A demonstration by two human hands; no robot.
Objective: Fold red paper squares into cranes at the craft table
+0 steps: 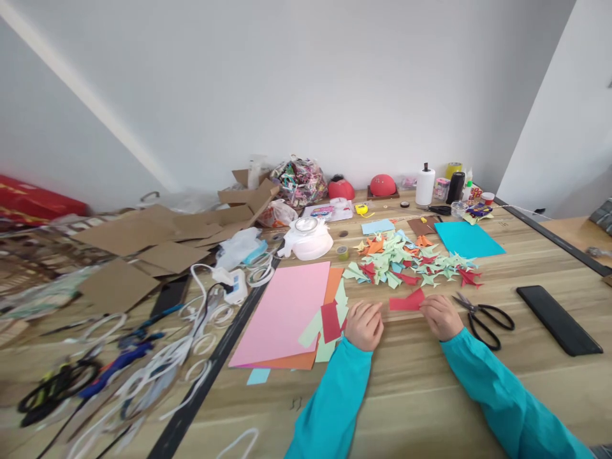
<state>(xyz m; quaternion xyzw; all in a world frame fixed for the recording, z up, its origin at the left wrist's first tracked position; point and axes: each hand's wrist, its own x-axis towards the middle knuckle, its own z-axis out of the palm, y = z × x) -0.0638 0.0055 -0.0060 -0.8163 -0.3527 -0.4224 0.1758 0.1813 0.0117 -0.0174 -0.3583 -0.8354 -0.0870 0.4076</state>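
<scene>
I have a paper strip point(406, 301) on the line between the left hand point(364, 326) and the right hand point(440, 317), its end at the right fingers. Behind it, I see heaped origami figures point(396, 258) on the table point(406, 389). Scissors point(473, 309) lie just right of the right hand — a phone point(558, 320) farther right. Left of the left hand, I find stacked paper sheets point(291, 306); beyond them, further left, a power strip point(235, 287).
</scene>
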